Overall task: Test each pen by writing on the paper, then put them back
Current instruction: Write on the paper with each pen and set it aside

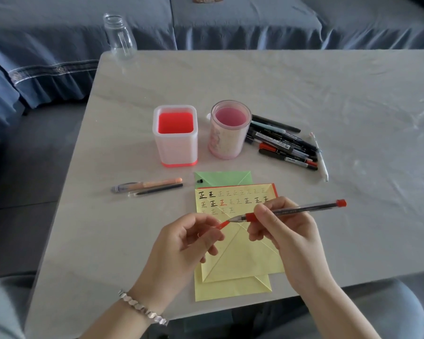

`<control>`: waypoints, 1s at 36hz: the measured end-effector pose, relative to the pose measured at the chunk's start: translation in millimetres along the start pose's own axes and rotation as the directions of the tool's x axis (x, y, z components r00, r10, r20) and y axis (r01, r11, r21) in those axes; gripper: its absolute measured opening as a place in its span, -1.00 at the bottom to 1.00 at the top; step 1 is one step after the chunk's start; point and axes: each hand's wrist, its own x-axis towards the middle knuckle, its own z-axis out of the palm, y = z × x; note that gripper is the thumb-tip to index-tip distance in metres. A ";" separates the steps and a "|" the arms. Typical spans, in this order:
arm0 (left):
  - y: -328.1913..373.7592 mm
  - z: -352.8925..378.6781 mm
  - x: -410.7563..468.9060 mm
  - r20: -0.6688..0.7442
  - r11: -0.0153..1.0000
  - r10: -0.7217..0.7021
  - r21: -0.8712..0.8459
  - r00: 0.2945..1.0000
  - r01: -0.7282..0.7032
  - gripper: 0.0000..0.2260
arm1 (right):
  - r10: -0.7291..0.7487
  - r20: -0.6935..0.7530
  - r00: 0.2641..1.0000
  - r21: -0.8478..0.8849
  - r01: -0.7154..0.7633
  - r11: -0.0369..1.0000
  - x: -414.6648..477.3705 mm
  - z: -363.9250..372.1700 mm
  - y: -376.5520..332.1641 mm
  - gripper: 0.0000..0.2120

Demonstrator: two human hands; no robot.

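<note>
From my remote seat I read the red pen (301,209) as held in the air by the right hand (287,238), thumb and fingers curled round the clear barrel just behind its red collar, the red end plug pointing away to the right; at the pen's point the left hand (181,245) pinches a small red cap (222,225) between thumb and forefinger, cap and point touching or nearly so, and I cannot tell whether the cap is seated; directly beneath both grips lies the yellow paper (240,265), rows of written marks on its far part, just beyond the fingertips; a green sheet (223,178) and the edge of a red sheet (275,190) show from under its far end; beyond the left grip lie two pens (147,187) side by side on the table (328,81); farther out stand a square holder (175,143) and a round holder (229,140), near each other; beyond the right grip, beside the round holder, lies a pile of pens (288,146); a glass bottle (120,35) stands at the far left corner; a bracelet (142,308) circles the left wrist.
</note>
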 end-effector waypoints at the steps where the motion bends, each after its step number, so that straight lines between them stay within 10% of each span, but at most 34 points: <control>1: 0.1 0.1 -0.2 0.003 1.000 -0.002 0.018 1.000 0.002 -0.92 | 0.001 0.003 1.000 -0.008 -0.001 1.000 -0.4 -0.1 0.2 -0.86; 19: 12.2 7.0 2.8 0.119 0.990 -0.016 0.145 0.993 -0.002 -0.92 | 0.011 0.106 0.994 -0.126 0.003 0.992 4.4 -7.2 10.0 -0.92; 25: 23.4 14.5 19.5 0.241 0.970 -0.206 -0.078 0.948 0.231 -0.88 | -0.090 0.185 0.979 -0.103 0.111 0.989 10.8 -19.9 3.9 -0.67; 36: -11.5 6.3 30.7 0.066 0.833 0.161 0.525 0.985 -0.171 -0.94 | 0.124 0.175 0.977 -0.493 -0.022 0.870 29.2 -27.5 37.9 -0.98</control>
